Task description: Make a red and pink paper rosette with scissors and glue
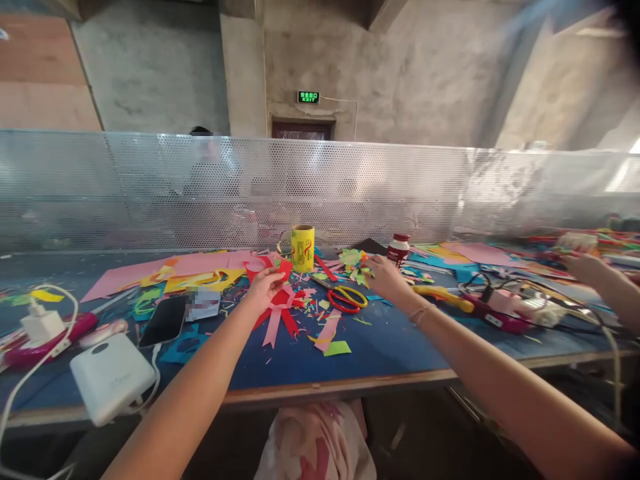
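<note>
My left hand [269, 287] is closed, fingers curled round a piece of red paper [285, 267] that sticks out past the fingertips. Just below it on the blue table lies a paper rosette with red and pink ribbon tails [273, 327]. My right hand [389, 277] reaches over a cluster of yellow-green paper cutouts [354, 259], fingers bent together at its edge; whatever is between them is too small to make out. Between my hands lie scissors with red and yellow handles [345, 298]. A yellow roll [303, 249] stands upright behind them.
A brown bottle [399, 248] stands behind my right hand. Phone [163, 321], white charger [113, 378] and cables lie left; a magenta power strip [500, 317] lies right. Pink paper sheets [130, 277] and scraps cover the table before a perforated screen [350, 193]. Another person's hand [590, 270] is far right.
</note>
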A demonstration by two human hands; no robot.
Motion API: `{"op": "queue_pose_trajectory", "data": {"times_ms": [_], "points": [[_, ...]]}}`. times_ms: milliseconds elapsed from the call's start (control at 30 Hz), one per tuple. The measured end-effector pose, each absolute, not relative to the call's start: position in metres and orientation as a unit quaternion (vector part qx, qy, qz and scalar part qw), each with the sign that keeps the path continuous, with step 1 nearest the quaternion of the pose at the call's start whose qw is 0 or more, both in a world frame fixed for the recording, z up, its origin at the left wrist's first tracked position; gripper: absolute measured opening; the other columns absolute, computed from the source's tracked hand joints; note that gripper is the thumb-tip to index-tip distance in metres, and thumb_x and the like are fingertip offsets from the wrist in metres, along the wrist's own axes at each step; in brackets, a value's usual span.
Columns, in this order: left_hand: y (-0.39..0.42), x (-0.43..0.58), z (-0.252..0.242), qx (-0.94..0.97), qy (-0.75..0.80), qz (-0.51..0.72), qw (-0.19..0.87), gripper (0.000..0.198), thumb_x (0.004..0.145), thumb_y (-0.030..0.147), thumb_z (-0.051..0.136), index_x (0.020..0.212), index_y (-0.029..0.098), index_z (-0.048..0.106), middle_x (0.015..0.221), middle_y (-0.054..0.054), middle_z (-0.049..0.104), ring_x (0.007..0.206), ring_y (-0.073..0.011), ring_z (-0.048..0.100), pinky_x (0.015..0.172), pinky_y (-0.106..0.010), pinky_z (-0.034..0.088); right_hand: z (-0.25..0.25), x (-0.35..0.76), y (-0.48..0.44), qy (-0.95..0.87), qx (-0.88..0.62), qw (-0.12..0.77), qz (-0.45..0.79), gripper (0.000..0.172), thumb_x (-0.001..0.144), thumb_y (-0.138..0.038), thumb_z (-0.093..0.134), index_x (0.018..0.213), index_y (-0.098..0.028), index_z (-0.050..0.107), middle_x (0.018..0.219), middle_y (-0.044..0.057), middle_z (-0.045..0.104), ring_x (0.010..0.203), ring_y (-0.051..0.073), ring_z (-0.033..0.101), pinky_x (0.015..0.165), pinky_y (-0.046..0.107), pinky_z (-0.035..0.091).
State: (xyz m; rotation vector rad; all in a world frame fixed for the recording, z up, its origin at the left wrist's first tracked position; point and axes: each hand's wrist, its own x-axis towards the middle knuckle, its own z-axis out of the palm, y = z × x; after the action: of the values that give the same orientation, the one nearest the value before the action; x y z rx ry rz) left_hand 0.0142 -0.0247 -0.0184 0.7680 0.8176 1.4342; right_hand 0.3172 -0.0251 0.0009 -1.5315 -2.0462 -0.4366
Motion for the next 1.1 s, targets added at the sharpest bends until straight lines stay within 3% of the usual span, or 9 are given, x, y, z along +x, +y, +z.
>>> {"op": "queue_pose_trajectory", "data": {"times_ms": [100, 233, 333, 500, 967, 1100], "points": [[-0.024, 0.013, -0.019, 0.327, 0.343, 0.637, 0.608, 0.018, 0.061, 0.002, 0.068, 0.069, 0.014, 0.057, 0.064, 0.000, 0.064, 0.058, -0.0089, 0.061, 0.059, -0.020, 0.049, 0.005, 0.243, -0.027, -0.796, -0.477, 0.373, -0.026, 0.020, 0.079, -0.023, 0.050, 0.096, -0.016, 0.060, 0.095, 0.007, 0.059, 0.091, 0.017, 0.055, 0.081, 0.032, 0.045], [-0.025, 0.015, -0.021, 0.359, 0.308, 0.644, 0.602, 0.019, 0.061, 0.006, 0.071, 0.070, 0.014, 0.057, 0.066, 0.000, 0.064, 0.064, -0.0097, 0.063, 0.068, -0.022, 0.050, -0.005, 0.178, -0.023, -0.760, -0.451, 0.426, 0.195, 0.023, 0.075, -0.031, 0.059, 0.093, -0.016, 0.055, 0.085, 0.005, 0.061, 0.072, 0.013, 0.058, 0.066, 0.028, 0.049], [-0.026, 0.018, -0.022, 0.374, 0.300, 0.638, 0.603, 0.021, 0.059, 0.008, 0.073, 0.070, 0.014, 0.057, 0.065, 0.001, 0.063, 0.063, -0.0097, 0.062, 0.068, -0.023, 0.051, -0.018, 0.155, -0.016, -0.724, -0.404, 0.482, 0.285, 0.023, 0.074, -0.031, 0.059, 0.091, -0.016, 0.054, 0.088, 0.005, 0.063, 0.074, 0.013, 0.061, 0.067, 0.028, 0.050], [-0.026, 0.020, -0.023, 0.379, 0.322, 0.638, 0.588, 0.020, 0.059, 0.011, 0.075, 0.069, 0.014, 0.058, 0.064, 0.000, 0.063, 0.061, -0.0095, 0.062, 0.067, -0.022, 0.050, -0.034, 0.146, -0.011, -0.686, -0.362, 0.556, 0.297, 0.023, 0.074, -0.031, 0.057, 0.093, -0.019, 0.056, 0.094, 0.005, 0.065, 0.084, 0.015, 0.062, 0.079, 0.031, 0.050], [-0.029, 0.025, -0.023, 0.406, 0.362, 0.585, 0.602, 0.023, 0.057, 0.012, 0.077, 0.069, 0.013, 0.057, 0.064, 0.000, 0.061, 0.056, -0.0088, 0.059, 0.063, -0.023, 0.049, -0.049, 0.148, -0.012, -0.571, -0.353, 0.610, 0.421, 0.025, 0.069, -0.039, 0.059, 0.083, -0.019, 0.057, 0.079, 0.003, 0.064, 0.070, 0.015, 0.062, 0.068, 0.031, 0.053], [-0.020, 0.012, -0.022, 0.467, 0.444, 0.592, 0.484, 0.015, 0.061, 0.015, 0.074, 0.067, 0.016, 0.060, 0.066, -0.001, 0.060, 0.064, -0.0125, 0.059, 0.064, -0.023, 0.046, -0.043, 0.165, -0.004, -0.538, -0.382, 0.628, 0.413, 0.022, 0.070, -0.037, 0.057, 0.083, -0.019, 0.055, 0.081, 0.003, 0.064, 0.067, 0.014, 0.062, 0.067, 0.032, 0.054]]}}
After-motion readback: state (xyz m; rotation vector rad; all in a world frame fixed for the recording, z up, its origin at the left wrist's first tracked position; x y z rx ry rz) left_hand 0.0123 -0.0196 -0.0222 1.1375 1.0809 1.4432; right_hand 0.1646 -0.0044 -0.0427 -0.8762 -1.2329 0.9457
